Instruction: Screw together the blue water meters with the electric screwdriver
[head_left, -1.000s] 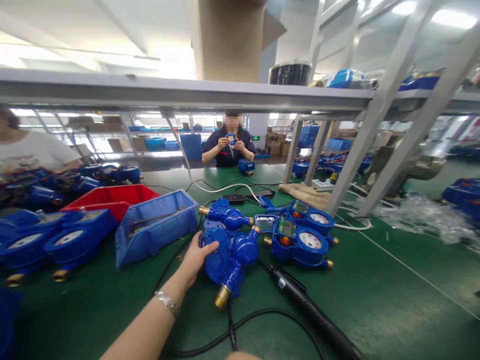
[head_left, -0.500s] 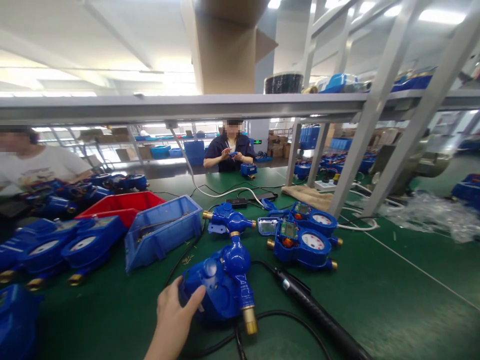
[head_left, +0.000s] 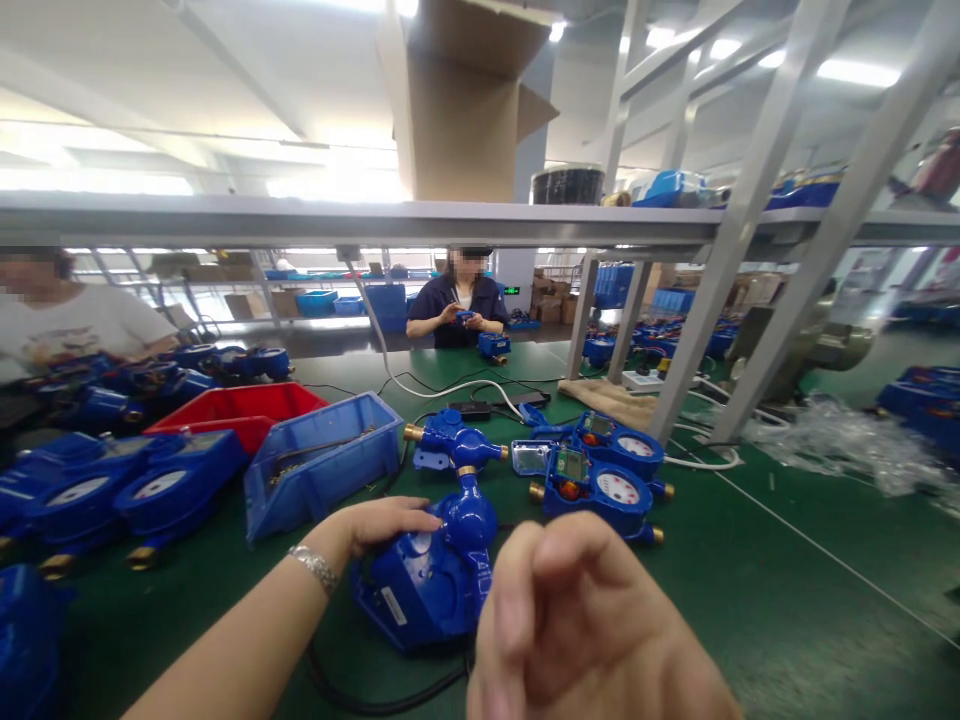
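Observation:
A blue water meter [head_left: 420, 595] lies face down on the green table, its rounded pipe body turned up. My left hand [head_left: 379, 522] grips its upper left edge, one digit stretched across the top; the other fingers are partly hidden. Close to the camera, my right hand [head_left: 592, 620] is raised with curled fingers and covers the meter's lower right end. Whatever lies inside those fingers, if anything, is hidden. Just behind is another blue meter body [head_left: 461, 445] with brass ends. To the right sit two meters [head_left: 619, 490] with white dials and lids open.
A blue bin [head_left: 322, 465] and a red bin [head_left: 240, 405] stand left, beside several finished-looking blue meters [head_left: 165, 485]. A grey shelf [head_left: 300, 222] crosses overhead on slanted posts. Clear plastic bags [head_left: 840, 440] lie right. Two people sit across the table; one person [head_left: 457, 310] handles a small blue part.
My left hand has moved up over the top of the meter. My right hand has come into view in front, hiding the meter's brass end and the black tool.

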